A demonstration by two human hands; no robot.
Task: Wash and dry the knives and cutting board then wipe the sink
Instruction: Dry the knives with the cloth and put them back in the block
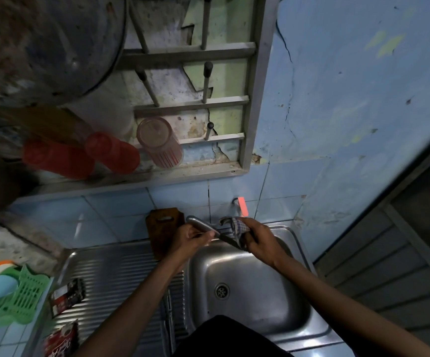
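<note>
Sink (pixel 296 323) below, cutting board (pixel 162 228) propped against the tiles behind, knife (pixel 221 235) held over the basin: left hand (pixel 192 239) grips its handle, right hand (pixel 257 240) pinches a checked cloth (pixel 238 228) round the blade (drying step, I judge). Next: draw cloth tipward, carefully.

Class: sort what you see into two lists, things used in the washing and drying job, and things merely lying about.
In use: knife gripped by left hand; checked cloth held by right hand; cutting board; sink; tap.

Lying about: red cups; clear cup; green basket; packets.
</note>
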